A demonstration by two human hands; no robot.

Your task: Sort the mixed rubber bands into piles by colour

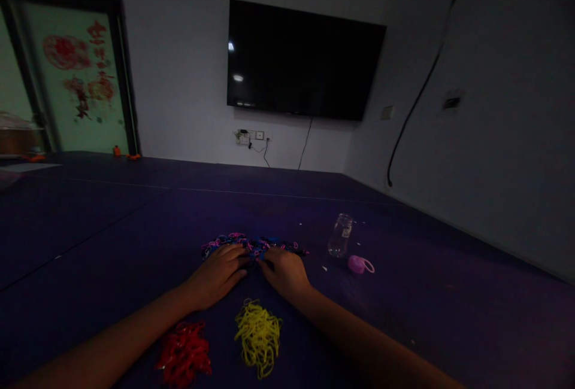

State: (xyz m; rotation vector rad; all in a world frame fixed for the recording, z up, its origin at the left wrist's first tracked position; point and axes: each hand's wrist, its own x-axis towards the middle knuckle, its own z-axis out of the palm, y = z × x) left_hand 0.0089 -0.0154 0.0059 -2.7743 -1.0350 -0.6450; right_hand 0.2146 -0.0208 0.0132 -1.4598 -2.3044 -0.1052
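A spread-out pile of tangled thin loops, pink, blue and black, lies on the dark purple surface just beyond my hands. My left hand rests at the pile's near left edge, fingers stretched forward and thumb apart. At its near right side, my right hand has its fingers curled down into the loops; what they grip, if anything, is hidden. Closer to me, a heap of red loops sits beside my left forearm. Between my forearms lies a heap of yellow loops.
A clear bottle stands open to the right of the pile, with its pink lid and ring beside it. Small white scraps are scattered nearby. A wall-mounted television hangs beyond the purple surface.
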